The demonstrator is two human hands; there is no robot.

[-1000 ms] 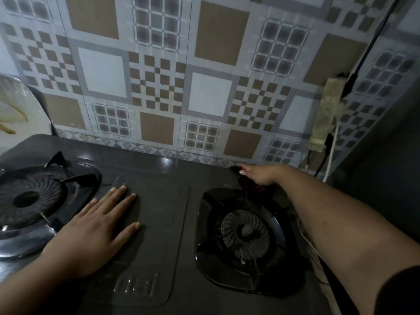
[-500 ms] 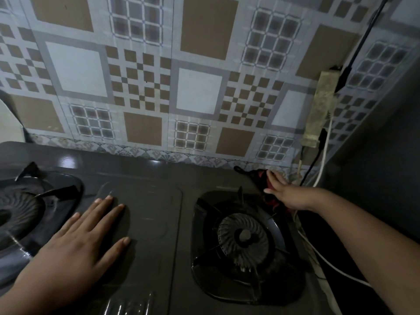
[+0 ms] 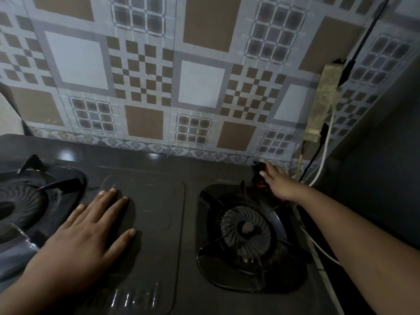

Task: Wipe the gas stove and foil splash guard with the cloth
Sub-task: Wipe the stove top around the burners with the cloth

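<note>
- The right hand (image 3: 280, 184) has slid back along the rear edge of the gas stove (image 3: 159, 223): a second ago it was reaching left behind the right burner (image 3: 246, 230), now it sits at the back right corner, fingers extended over the cloth (image 3: 259, 176).
- That cloth is a dark bundle with a red patch, pinned against the stove top right where the stove meets the foil splash guard (image 3: 200, 87). How firmly it is gripped I cannot tell; the hand covers most of it.
- By my reading, that strip behind the burner has had a pass, while the guard looks untouched as yet.
- The cloth is bunched, so no clear long axis; what shows runs roughly front to back under the fingers, its dark tip pointing at the guard.
- The left hand (image 3: 84, 242) stays flat and spread between the two burners, palm down, holding nothing, bracing on the stove.
- A power strip (image 3: 322, 103) hangs on the wall just above the working corner, cords trailing down beside it.
</note>
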